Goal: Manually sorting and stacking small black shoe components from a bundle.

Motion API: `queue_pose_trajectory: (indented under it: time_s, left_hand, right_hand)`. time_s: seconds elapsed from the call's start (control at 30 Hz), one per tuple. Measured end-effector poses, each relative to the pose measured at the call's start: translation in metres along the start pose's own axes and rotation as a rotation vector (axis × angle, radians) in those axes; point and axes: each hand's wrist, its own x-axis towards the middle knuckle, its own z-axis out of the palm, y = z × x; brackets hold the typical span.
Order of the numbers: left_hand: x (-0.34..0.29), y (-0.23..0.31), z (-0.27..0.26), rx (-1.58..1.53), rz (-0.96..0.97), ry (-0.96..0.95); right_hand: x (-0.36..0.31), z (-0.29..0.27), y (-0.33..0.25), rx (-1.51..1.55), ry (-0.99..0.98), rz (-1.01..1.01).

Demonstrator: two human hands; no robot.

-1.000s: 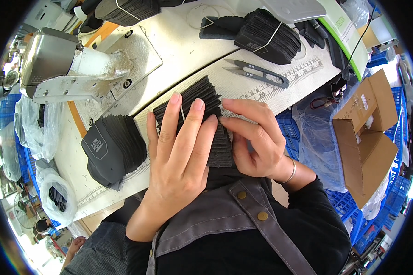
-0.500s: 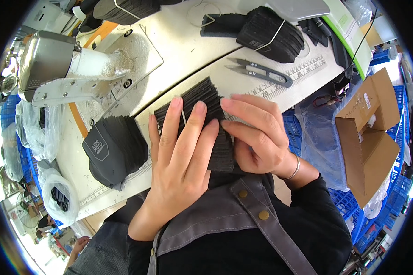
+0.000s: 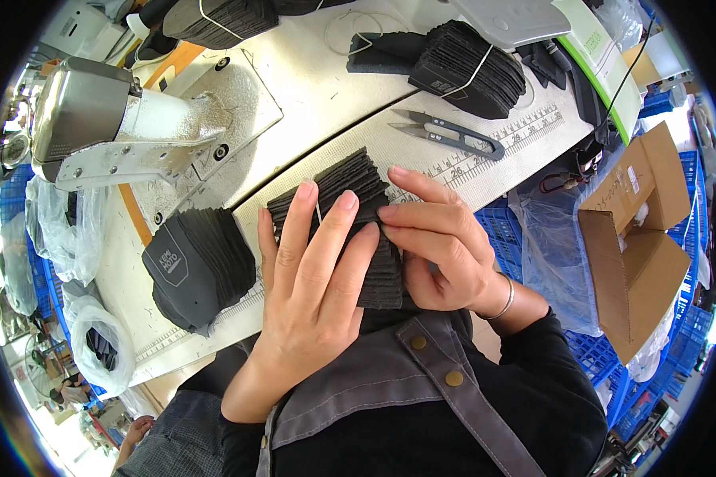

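Stack of black pieces (image 3: 364,183), frame centre, half-hidden beneath spread left hand (image 3: 310,298); right hand (image 3: 449,254) at edge, cannot tell whether pinching; snips (image 3: 453,127) upper right, bulky machine (image 3: 94,111) upper left.

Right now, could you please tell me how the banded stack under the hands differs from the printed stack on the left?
The banded stack shows mostly layered edges; the printed stack also shows a broad front face. A pale band crosses the banded stack; none is visible on the printed stack. The left hand and right hand touch the banded stack, while the printed stack lies untouched. Both consist of many dark layers.
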Motion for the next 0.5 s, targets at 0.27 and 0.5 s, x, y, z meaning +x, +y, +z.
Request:
queue_pose_trajectory:
  time_s: [0.27,0.5]
  left_hand:
    - [-0.0005,-0.0013,0.0022,-0.021,0.008,0.040]
    - [-0.0008,-0.0011,0.0027,-0.017,0.010,0.034]
  right_hand:
    - [-0.0032,0.0029,0.0039,0.009,0.026,-0.031]
    - [-0.0049,0.0038,0.0056,0.011,0.045,-0.057]
